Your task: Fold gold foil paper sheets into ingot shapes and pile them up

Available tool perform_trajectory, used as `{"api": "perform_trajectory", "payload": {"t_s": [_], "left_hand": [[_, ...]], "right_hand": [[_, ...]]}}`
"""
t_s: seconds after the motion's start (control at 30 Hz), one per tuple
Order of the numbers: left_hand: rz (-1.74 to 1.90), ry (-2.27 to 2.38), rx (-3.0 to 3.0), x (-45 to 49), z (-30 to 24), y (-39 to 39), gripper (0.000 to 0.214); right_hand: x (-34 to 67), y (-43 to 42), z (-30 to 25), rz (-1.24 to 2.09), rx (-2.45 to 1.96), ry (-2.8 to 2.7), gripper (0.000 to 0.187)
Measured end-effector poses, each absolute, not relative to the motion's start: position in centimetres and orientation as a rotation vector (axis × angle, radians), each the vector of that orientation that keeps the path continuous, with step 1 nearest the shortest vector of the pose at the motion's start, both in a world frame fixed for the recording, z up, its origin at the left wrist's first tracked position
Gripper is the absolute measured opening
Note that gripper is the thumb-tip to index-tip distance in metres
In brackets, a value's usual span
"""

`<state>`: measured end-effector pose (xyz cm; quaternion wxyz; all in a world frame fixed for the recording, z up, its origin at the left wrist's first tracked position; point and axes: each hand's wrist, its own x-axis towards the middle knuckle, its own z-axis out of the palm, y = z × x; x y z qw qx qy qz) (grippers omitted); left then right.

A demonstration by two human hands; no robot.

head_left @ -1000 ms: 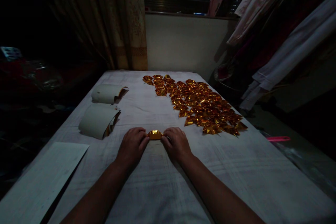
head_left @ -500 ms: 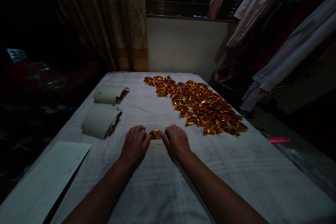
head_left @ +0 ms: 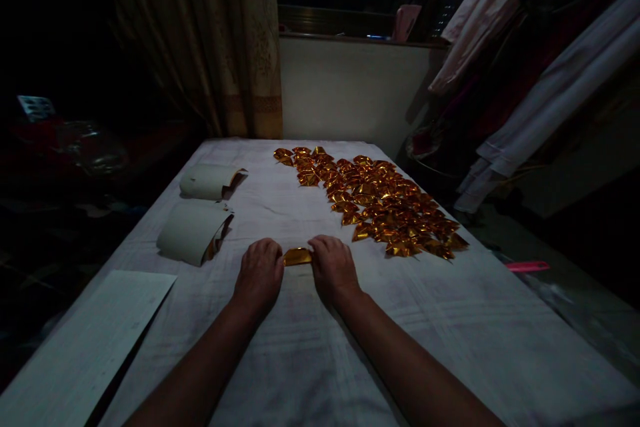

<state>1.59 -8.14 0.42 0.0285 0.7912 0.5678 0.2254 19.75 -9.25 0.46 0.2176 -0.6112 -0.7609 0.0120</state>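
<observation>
A small piece of gold foil paper (head_left: 297,256) lies on the white cloth-covered table (head_left: 380,320) between my two hands. My left hand (head_left: 260,275) has its fingers curled onto the foil's left end. My right hand (head_left: 332,267) pinches the right end in the same way. Both hands rest on the cloth, knuckles up. A large spread of folded gold foil pieces (head_left: 380,203) lies beyond my right hand, toward the far right of the table.
Two curled stacks of white-backed foil sheets (head_left: 194,233) (head_left: 209,180) lie at the left. A flat white sheet (head_left: 85,347) lies at the near left corner. A curtain (head_left: 220,40) hangs behind; clothes (head_left: 530,73) hang at the right. A pink object (head_left: 527,266) lies past the right edge.
My hands have drawn closer together over the foil piece, which shows narrower and flatter than before. The view has tilted slightly.
</observation>
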Motion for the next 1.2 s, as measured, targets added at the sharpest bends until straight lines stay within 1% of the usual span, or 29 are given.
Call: {"api": "perform_trajectory", "payload": {"t_s": [0.07, 0.13, 0.27, 0.4, 0.5, 0.6, 0.7, 0.83, 1.0, 1.2], "left_hand": [[0.687, 1.767, 2.432, 1.6, 0.3, -8.2, 0.006], [0.682, 1.781, 2.424, 1.6, 0.2, -8.2, 0.006], [0.672, 1.800, 2.412, 1.5, 0.1, -8.1, 0.005], [0.656, 1.789, 2.422, 1.4, 0.2, -8.0, 0.008], [0.664, 1.746, 2.457, 1.3, 0.2, -8.1, 0.021], [0.600, 1.535, 2.621, 1.4, 0.0, -8.3, 0.036], [0.449, 1.322, 2.779, 1.1, -0.5, -8.6, 0.044], [0.358, 1.371, 2.808, 0.0, -1.2, -8.8, 0.052], [0.316, 1.472, 2.824, -0.9, 0.1, -8.8, 0.044], [0.206, 1.407, 2.953, 0.6, 2.9, -7.3, 0.017]], "right_hand": [[19.5, -9.6, 0.3, 0.047, -1.478, -2.271, 0.037], [19.2, -9.9, 0.2, 0.131, -1.341, -2.452, 0.045], [19.4, -10.2, 0.5, 0.295, -1.388, -2.596, 0.057], [20.9, -10.6, 0.9, 0.307, -1.545, -2.546, 0.059], [21.7, -10.8, 0.9, 0.311, -1.624, -2.506, 0.058], [21.9, -10.9, 0.8, 0.305, -1.627, -2.504, 0.059], [21.9, -10.9, 0.7, 0.293, -1.621, -2.497, 0.058], [21.8, -11.0, 0.5, 0.277, -1.617, -2.475, 0.057], [21.5, -10.9, 1.0, 0.259, -1.641, -2.413, 0.051], [21.1, -10.4, 1.7, 0.181, -1.601, -2.388, 0.036]]}}
